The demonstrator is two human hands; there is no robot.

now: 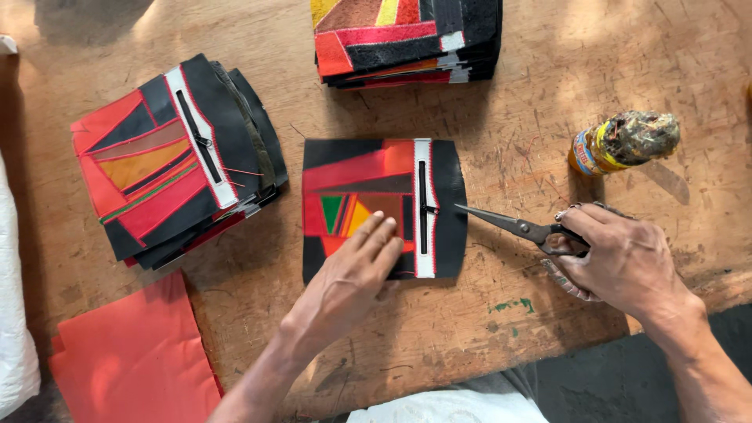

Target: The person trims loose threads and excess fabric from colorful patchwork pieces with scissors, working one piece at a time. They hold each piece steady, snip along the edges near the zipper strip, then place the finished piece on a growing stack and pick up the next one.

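head view: left hand (352,274) presses patchwork panel (384,207), right hand (619,258) holds scissors (517,227).

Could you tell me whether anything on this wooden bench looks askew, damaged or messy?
The left stack of black-and-red patchwork zip panels sits tilted and fanned, with loose red threads trailing from its edge. The small bottle lies on its side, its top crusted. The worn wooden tabletop is scratched, with green paint flecks.

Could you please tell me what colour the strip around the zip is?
White, on the patchwork panel under the left hand; head view.
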